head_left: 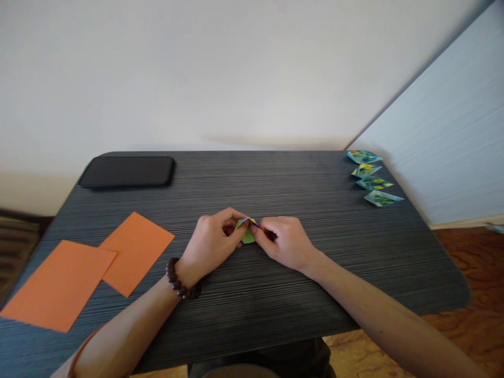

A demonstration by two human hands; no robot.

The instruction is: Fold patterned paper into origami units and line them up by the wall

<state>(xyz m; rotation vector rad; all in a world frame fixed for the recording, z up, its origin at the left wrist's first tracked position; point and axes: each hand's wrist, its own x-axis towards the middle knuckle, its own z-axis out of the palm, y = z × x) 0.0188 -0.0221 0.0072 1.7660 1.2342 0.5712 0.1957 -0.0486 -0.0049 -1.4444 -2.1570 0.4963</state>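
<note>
Between my hands, low over the middle of the table, is a small piece of folded paper (249,236), green with some yellow and purple at its upper edge. My left hand (214,235) pinches its left side between thumb and fingers. From the other side, my right hand (284,239) grips the right edge in the same way, thumb toward me. The fingers cover much of the paper, so its full shape is hidden.
Two orange paper sheets (59,286) overlap at the left of the dark table (252,310). A black phone (128,171) lies at the back left. Several folded patterned paper pieces (381,198) form a row at the back right. A white wall (236,73) stands behind the table.
</note>
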